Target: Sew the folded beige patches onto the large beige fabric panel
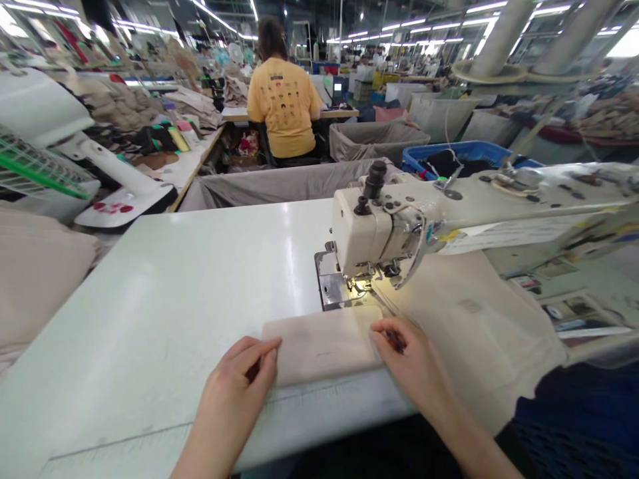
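A flat beige fabric piece (319,349) lies on the white sewing table, just in front of the sewing machine (364,229). My left hand (244,372) pinches its left edge between thumb and fingers. At the opposite end, my right hand (407,349) is closed on the right edge near the upper corner. The lit needle area (360,285) sits just beyond the piece, above a metal plate (332,283). To the right of my right hand, a larger beige cloth (464,319) is spread under the machine arm.
A white fan-like device (44,126) and beige cloth (40,273) stand at the left. Beyond the table are fabric-lined bins (279,178) and a blue basket (469,152). A co-worker in a yellow shirt (284,106) sits ahead, back turned. Ruler markings (150,432) run along the table's front.
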A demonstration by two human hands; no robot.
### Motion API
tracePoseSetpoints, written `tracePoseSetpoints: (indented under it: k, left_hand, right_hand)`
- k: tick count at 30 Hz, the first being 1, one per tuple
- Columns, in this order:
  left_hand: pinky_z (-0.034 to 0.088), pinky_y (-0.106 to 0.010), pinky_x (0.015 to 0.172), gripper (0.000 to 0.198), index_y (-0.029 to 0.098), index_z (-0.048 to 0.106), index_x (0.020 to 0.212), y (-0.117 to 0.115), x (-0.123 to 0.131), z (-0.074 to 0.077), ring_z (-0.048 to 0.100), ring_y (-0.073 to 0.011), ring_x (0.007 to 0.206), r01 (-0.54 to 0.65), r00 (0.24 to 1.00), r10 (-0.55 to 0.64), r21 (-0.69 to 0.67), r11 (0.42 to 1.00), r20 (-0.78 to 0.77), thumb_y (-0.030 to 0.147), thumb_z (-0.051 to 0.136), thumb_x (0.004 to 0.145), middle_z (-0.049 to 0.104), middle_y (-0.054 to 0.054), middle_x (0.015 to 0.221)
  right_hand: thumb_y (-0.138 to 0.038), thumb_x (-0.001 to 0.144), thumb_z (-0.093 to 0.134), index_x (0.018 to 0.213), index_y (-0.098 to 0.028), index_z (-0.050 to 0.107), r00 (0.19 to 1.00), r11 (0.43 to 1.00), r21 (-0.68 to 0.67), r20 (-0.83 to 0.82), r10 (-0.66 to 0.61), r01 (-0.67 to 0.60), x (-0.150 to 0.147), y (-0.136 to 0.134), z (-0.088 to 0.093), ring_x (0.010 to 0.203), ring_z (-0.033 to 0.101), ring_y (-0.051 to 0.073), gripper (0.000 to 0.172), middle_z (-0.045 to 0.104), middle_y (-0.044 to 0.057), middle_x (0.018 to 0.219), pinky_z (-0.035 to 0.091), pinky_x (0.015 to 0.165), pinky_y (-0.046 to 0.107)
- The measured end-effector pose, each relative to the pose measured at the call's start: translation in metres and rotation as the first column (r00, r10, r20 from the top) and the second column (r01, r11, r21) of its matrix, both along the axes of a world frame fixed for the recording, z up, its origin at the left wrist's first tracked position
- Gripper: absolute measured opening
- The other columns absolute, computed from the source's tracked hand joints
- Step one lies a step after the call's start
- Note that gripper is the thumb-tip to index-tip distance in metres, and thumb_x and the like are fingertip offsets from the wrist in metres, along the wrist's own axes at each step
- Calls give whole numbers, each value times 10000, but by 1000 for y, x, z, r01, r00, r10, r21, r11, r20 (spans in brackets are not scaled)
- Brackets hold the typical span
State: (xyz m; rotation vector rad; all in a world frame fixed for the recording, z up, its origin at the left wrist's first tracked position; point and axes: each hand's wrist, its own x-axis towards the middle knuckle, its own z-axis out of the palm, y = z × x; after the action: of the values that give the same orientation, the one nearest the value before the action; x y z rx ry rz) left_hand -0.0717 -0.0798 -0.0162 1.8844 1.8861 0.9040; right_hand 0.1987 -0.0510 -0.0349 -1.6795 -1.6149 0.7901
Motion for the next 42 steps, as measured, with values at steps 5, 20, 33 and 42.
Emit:
tracePoseSetpoints:
  k: [5, 20, 33, 42]
  left_hand:
    - [536, -241, 563, 291, 238, 777, 828, 1, 0, 0, 674, -162, 637, 1, 1000, -1, 8, 1000, 5, 389, 533, 872, 692, -17, 752]
    - [570, -281, 615, 357, 172, 751, 905, -2, 5, -5, 668, -170, 668, 70, 982, -51, 98, 993, -180, 344, 442, 952, 662, -42, 773]
    - [578, -397, 882, 268, 142, 732, 940, 22, -5, 10, 657, -253, 973, 389, 632, -334, -86, 917, -699, 60, 479, 912, 712, -115, 1069]
    - [510, -474, 878, 526, 157, 530, 1348, 82, 49, 30, 622, -345, 1084, 133, 621, -240, -201, 970, -746, 534, 468, 986, 641, -185, 1162]
  right_hand:
    - [-356, 854, 557, 873, -219, 715, 1000, 1000, -12, -9, 5, -5, 0, 1, 2, 696, 641, 185, 211, 723, 32, 816, 498, 666, 307]
    - [-304, 870, 546, 932, -195, 730, 996, 998, -29, 68, 64, -62, 0, 8, 5, 793, 683, 203, 223, 750, 45, 904, 515, 724, 316]
    - [-83, 872, 641, 1046, -204, 675, 725, 839, 244, 649, 230, -486, 14, 5, 6, 943, 675, 211, 215, 689, 71, 1146, 522, 698, 279]
    - [-250, 911, 662, 1120, -211, 648, 743, 870, 229, 637, 205, -436, -12, -6, 3, 908, 701, 199, 214, 683, 61, 1213, 544, 584, 268]
